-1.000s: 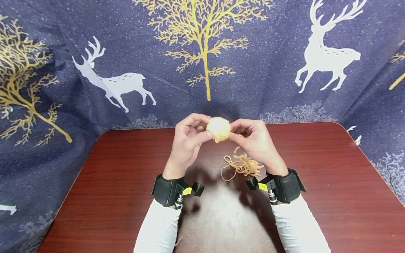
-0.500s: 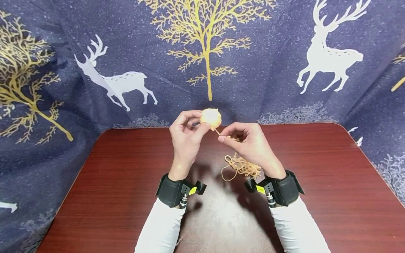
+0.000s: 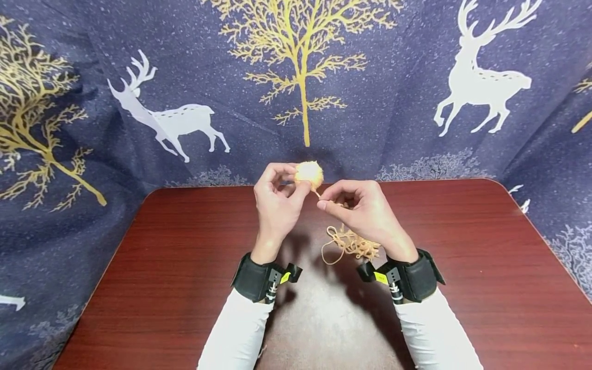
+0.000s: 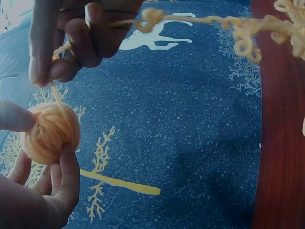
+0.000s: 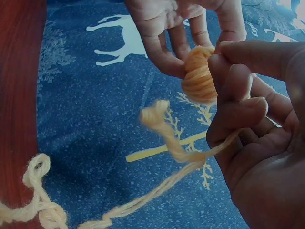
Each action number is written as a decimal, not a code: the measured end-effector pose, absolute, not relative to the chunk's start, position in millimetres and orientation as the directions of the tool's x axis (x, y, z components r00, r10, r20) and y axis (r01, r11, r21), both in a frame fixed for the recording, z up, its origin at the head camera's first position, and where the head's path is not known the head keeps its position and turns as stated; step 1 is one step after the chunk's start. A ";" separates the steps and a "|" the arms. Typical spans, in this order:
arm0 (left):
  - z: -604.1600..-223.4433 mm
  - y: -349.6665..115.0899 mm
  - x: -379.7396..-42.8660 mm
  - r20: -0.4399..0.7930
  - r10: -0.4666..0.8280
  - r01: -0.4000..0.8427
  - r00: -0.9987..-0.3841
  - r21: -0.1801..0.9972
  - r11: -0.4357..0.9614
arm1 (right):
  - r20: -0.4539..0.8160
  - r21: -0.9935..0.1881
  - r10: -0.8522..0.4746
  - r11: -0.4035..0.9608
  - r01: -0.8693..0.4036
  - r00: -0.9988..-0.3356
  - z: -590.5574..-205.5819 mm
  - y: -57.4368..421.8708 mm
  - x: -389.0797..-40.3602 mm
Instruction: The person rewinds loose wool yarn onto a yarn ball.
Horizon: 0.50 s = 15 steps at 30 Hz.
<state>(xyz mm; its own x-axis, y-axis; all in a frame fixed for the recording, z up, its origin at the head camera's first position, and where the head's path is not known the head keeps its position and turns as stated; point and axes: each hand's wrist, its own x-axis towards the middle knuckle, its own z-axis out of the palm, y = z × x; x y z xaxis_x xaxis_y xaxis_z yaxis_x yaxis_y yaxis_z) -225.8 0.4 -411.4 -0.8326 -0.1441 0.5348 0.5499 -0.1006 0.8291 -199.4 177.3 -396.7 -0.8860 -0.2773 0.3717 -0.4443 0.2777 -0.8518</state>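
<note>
The yarn ball [image 3: 310,173] was grasped near the frame's centre by the left hand [image 3: 279,205], its strand [image 4: 56,94] pinched by the right hand [image 3: 363,208], and light, even tension seemed advisable, lest loops be snagged from the loose tangle [image 3: 355,243] lower in the frame.

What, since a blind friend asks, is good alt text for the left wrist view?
The left hand holds a round orange yarn ball and the right hand pinches its strand; curly orange yarn runs along the top. Behind are blue patterned fabric and a reddish table.
</note>
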 end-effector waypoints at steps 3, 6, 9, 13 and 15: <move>-411.9 0.4 -225.3 0.540 -0.120 0.549 -0.833 0.834 -0.051 | 0.369 -0.853 -0.272 0.281 -0.441 -0.889 -396.5 177.9 -199.3; -412.8 -0.2 -224.1 0.557 -0.065 0.558 -0.828 0.830 0.001 | 0.373 -0.852 -0.264 0.284 -0.441 -0.890 -395.6 178.9 -199.0; -414.0 -0.6 -223.3 0.581 0.005 0.581 -0.814 0.813 0.030 | 0.380 -0.852 -0.256 0.277 -0.444 -0.889 -394.3 181.2 -198.9; -415.7 -0.8 -223.6 0.593 0.075 0.597 -0.802 0.800 0.061 | 0.384 -0.861 -0.243 0.254 -0.441 -0.891 -393.8 187.2 -199.4; -416.1 -1.4 -224.1 0.593 0.098 0.601 -0.799 0.795 0.082 | 0.383 -0.866 -0.236 0.244 -0.436 -0.893 -393.4 190.2 -199.2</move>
